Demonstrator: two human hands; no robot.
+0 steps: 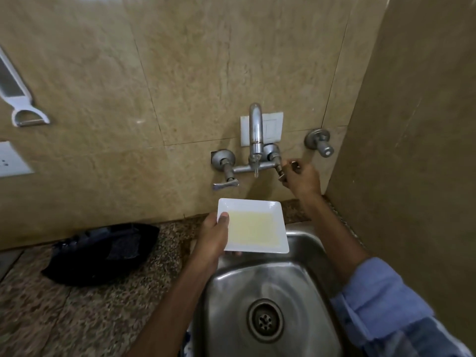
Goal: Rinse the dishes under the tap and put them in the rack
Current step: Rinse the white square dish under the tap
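Right hand [301,180] curling around right tap handle [280,173], handle mostly hidden behind fingers. Left hand [215,238] pinching white square plate [253,225] by edge, holding it over sink [304,243] rim below tap [255,140]. Dark cloth [103,253] lying on counter [51,318]; peeler [19,99] hanging, cut off.

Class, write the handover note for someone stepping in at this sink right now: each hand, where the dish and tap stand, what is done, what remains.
Left hand: grips the square white plate by its left edge, thumb on the rim, holding it roughly level over the sink's back left corner, below the tap spout.
Right hand: closed on the tap's right handle.
Water: only a short trickle shows at the spout; none reaches the plate.
Done: plate picked up and brought to the tap.
Left: open the tap, rinse the yellowish film off the plate, put it in the rack. No rack is in view.
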